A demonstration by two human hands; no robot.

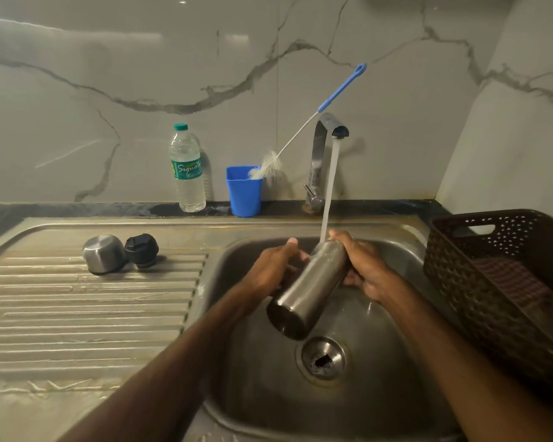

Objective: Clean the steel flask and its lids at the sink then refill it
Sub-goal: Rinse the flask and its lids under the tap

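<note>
Steel drain strainer (323, 358) lies nearest me, at the bottom of the sink (268, 393). Just above it I hold the steel flask (307, 288) tilted, base toward me, mouth up under the running water (329, 186). My left hand (275, 269) curls round its left side; my right hand (364, 266) wraps the neck end, fingers bent underneath. On the drainboard (77, 314) to my left lie the steel cap (103, 254) and black stopper (142, 250), touching each other. A brown basket (492, 282) stands on my right. Along the wall behind are the tap (320, 161), a blue cup (244, 196) holding a bottle brush (300, 135), and a plastic water bottle (187, 169).
</note>
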